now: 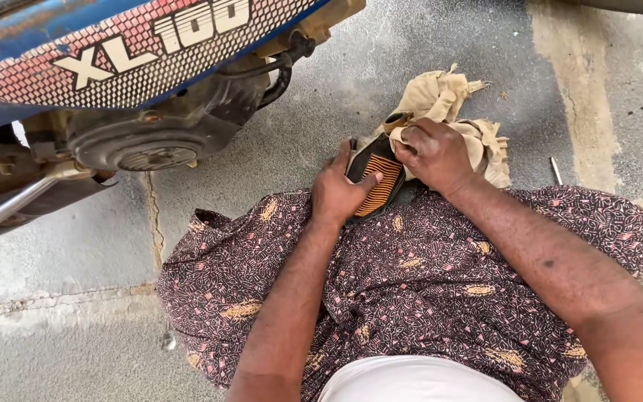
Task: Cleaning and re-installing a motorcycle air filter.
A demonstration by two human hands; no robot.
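My left hand (340, 190) grips the near edge of a black-framed air filter with orange pleats (379, 186), held over my lap just past my knees. My right hand (434, 152) presses a beige rag (444, 97) against the filter's far end, fingers curled on the cloth. The rag bunches up beyond the filter and hangs down on its right side. My lap is covered by a dark patterned cloth (426, 275).
A blue and red moped (113, 67) stands at the upper left, its engine cover (146, 145) and a metal footrest bar (16, 201) close to my left knee. A small metal tool (556, 171) lies on the concrete floor (76, 253) at the right.
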